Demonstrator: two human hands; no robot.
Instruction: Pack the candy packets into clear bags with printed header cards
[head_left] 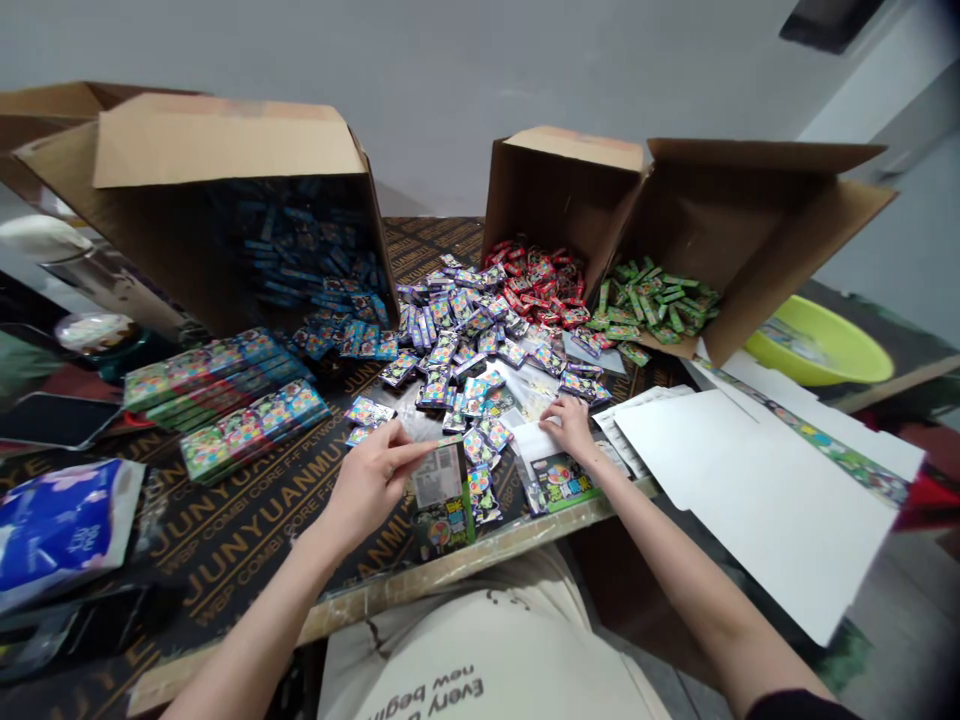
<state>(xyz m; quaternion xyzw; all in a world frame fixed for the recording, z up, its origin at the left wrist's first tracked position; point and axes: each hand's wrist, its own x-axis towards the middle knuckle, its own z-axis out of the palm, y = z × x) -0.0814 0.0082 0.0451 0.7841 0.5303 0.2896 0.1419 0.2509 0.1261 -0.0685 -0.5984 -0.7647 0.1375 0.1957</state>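
The table (247, 530) is black plywood printed JUNYUAN. At far left lies a blue-and-white plastic packet (67, 530), then bundled multi-packs (225, 415) beside a tipped cardboard carton (225, 160) spilling blue packets (322, 340). The left hand (367, 490) pinches a narrow printed strip (448, 440) between thumb and forefinger, other fingers loosely curled: a sound hold, sparing the print from bending. Loose purple packets (457, 340) heap mid-table; red packets (536, 285) and green packets (652, 310) lie further right. The right hand (571, 425) rests its fingers, slightly spread, on a white paper slip (536, 440), gripping nothing. Beyond lie white card sheets (750, 510) and a yellow-green basin (817, 340)
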